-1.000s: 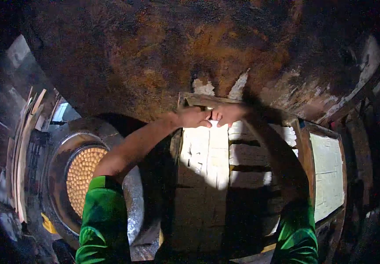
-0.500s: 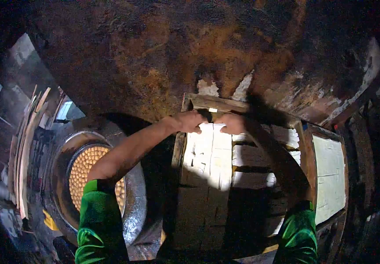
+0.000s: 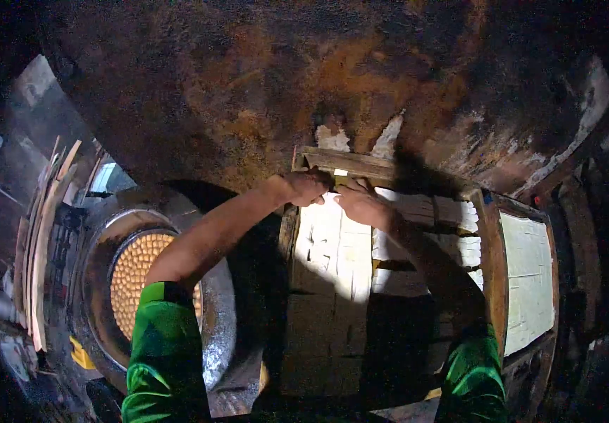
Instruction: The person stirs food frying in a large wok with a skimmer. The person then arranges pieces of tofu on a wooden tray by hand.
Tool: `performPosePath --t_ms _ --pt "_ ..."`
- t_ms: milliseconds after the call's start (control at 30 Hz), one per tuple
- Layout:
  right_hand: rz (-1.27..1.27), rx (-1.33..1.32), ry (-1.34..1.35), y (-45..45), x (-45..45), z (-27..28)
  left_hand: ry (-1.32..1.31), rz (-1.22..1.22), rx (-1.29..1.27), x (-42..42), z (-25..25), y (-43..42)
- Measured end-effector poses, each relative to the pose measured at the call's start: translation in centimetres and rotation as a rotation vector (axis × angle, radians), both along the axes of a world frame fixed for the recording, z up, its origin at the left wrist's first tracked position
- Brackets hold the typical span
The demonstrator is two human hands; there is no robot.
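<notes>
White slabs that look like tofu (image 3: 350,243), scored into blocks, lie in rows inside a wooden tray (image 3: 484,243). At the far left end of the tray, my left hand (image 3: 308,187) has its fingers curled closed at the end of the brightly lit slab. Close to its right, my right hand (image 3: 362,203) is bent inward, with thumb and fingers gripping the same end. The exact grip of the fingertips is partly hidden. Dark gaps separate the rows right of the lit strip, and my forearm's shadow covers much of the near half.
On the left stands a large round pan (image 3: 100,282) holding many golden-brown pieces (image 3: 142,275). Long wooden sticks (image 3: 40,247) lean beyond it, near a yellow object (image 3: 81,352). A second framed white slab (image 3: 528,282) is at right. A stained dark wall (image 3: 283,84) rises behind.
My right hand has shifted slightly left and nearer, and its fingers now point toward my left hand. My left hand stays at nearly the same spot, a little higher.
</notes>
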State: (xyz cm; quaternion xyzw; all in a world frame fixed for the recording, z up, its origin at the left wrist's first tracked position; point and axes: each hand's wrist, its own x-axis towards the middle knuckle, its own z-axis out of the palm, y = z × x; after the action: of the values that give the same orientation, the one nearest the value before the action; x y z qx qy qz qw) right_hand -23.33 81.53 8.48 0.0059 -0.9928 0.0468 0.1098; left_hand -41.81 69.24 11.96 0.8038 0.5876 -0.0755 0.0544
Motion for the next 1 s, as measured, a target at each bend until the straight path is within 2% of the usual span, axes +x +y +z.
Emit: performPosePath --t_ms 67,100,167,233,333,367,433,467,533,567,633,733,767,800,833,867,933,1000 --pt "0.093 0.150 0.153 0.7 0.3 -0.7 -0.041 -0.040 0.075 0.6 0.9 -0.3" --pt "0.148 0.207 0.202 1.2 0.1 -1.2 -0.062 0.012 -0.008 1.6 3.2 -0.9" --pt "0.206 0.257 0.252 0.9 0.0 -1.3 -0.083 0.067 -0.099 1.9 4.1 -1.5" --pt "0.080 0.119 0.082 0.1 0.5 -0.6 -0.078 -0.024 0.084 1.5 3.2 -1.7" --pt "0.011 -0.044 -0.142 0.2 0.2 0.6 -0.086 0.010 0.067 0.9 1.7 -0.9" --pt "0.013 -0.041 -0.139 0.4 -0.2 1.2 -0.084 0.011 0.070 0.6 0.9 -0.4" --pt "-0.192 -0.362 -0.372 0.6 -0.9 2.3 0.070 0.148 -0.036 0.4 -0.4 0.6" --pt "-0.191 -0.363 -0.372 1.2 -1.2 2.5 0.070 0.149 -0.037 0.0 -1.0 1.0" --pt "0.018 -0.506 -0.431 2.3 -2.1 3.1 0.057 0.069 -0.035 0.2 0.4 0.9" --pt "0.006 -0.452 -0.648 2.8 -2.7 4.5 0.058 0.072 -0.037 0.2 0.5 1.0" --pt "0.058 -0.476 -0.632 2.9 -2.5 5.6 -0.032 0.126 -0.131 -0.2 0.1 1.5" --pt "0.117 -0.453 -0.535 3.6 -1.8 5.1 0.014 0.109 -0.083 0.0 0.7 1.6" --pt "0.159 -0.341 -0.326 4.1 -1.8 3.9 0.013 0.113 -0.084 -0.4 -0.3 1.8" --pt "0.201 -0.229 -0.118 4.2 -1.7 3.0 -0.177 0.066 0.095 -1.3 -3.0 2.4" --pt "0.204 -0.230 -0.123 3.2 -1.2 3.2 -0.367 0.017 0.274 -1.4 -3.7 2.4" --pt "0.115 -0.228 -0.112 2.3 -0.4 3.4 -0.372 0.018 0.274 -1.5 -4.3 2.6" --pt "0.022 -0.221 -0.107 1.2 0.6 3.1 -0.188 0.097 0.098 0.4 -1.2 1.2" --pt "-0.057 -0.243 -0.296 0.4 1.1 2.9 -0.003 0.171 -0.077 2.4 1.9 -0.1"
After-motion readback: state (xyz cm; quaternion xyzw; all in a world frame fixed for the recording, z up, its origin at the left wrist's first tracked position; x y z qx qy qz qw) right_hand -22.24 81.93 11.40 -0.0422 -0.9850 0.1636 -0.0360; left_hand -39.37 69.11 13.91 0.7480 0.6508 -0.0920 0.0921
